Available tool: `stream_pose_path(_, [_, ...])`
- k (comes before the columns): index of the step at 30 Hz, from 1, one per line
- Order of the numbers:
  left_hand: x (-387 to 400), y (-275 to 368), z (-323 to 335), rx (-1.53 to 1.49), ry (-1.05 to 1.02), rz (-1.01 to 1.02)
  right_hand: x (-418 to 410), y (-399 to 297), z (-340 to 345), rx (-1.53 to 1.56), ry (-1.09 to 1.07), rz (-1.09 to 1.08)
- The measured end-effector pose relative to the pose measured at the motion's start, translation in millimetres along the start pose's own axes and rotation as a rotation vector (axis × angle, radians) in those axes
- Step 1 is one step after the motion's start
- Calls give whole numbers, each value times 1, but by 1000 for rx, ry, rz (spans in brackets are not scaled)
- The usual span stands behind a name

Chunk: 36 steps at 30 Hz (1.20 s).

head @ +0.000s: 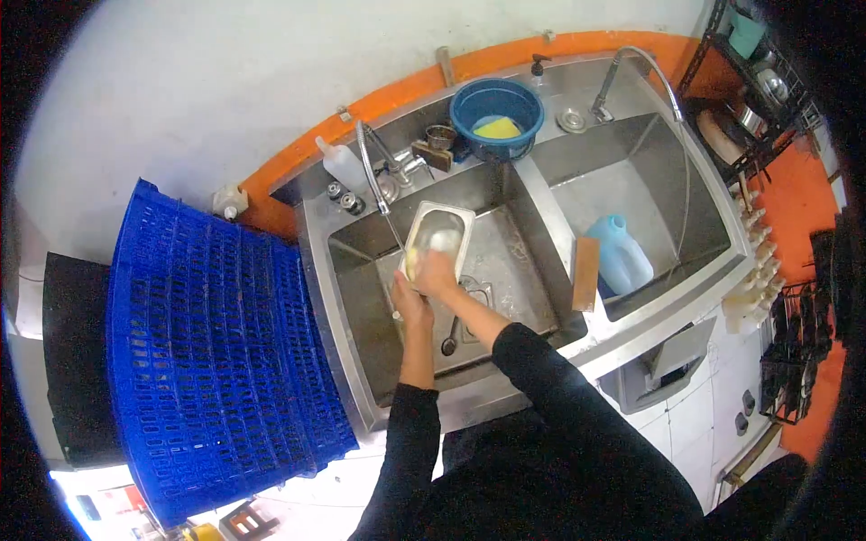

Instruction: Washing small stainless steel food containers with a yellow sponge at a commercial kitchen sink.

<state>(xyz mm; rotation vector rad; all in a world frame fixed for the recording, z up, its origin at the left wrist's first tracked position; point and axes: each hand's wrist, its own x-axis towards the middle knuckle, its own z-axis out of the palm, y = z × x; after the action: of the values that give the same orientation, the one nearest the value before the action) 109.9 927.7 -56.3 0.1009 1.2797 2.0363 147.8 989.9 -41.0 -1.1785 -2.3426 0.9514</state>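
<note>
A rectangular stainless steel food pan (461,220) is tilted over the left sink basin (521,270). My left hand (411,302) grips its near end. My right hand (436,272) reaches inside the pan, blurred, its fingers on a small yellow piece (413,257) that looks like a sponge. A whitish patch inside the pan is foam or glare; I cannot tell which. The flexible faucet (374,170) points down at the pan's left side, with a thin stream below its nozzle. Under my right forearm, a dark spoon-like utensil (449,343) lies on the basin floor.
A blue tub (462,111) holding a yellow sponge (497,128) stands behind the basins. Beside the divider are a brown block (585,274) and a pale blue jug (619,257), in the right basin. Blue plastic crates (216,338) rise at the left. A second faucet (602,101) arches at right.
</note>
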Motion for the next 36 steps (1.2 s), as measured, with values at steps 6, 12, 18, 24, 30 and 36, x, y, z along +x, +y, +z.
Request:
stream_pose_path(6, [-7,21,17,187,59,127,-11,-12,-2,293,136,189])
stream_pose_path(12, [-18,19,21,582,123,231,6,-10,21,748,733,677])
stream_pose_path(18, [-17,0,-10,945,-83,586,-4,-14,21,965,587,597])
stream_pose_path(24, [-32,-3,-51,996,-394,513,-25,29,30,455,390,182])
stream_pose_path(30, [38,29,-61,765,-59,420,-51,14,26,166,105,-240])
stream_pose_path(36, [59,30,-43,1239,-460,378,-54,36,-4,-242,-120,-447])
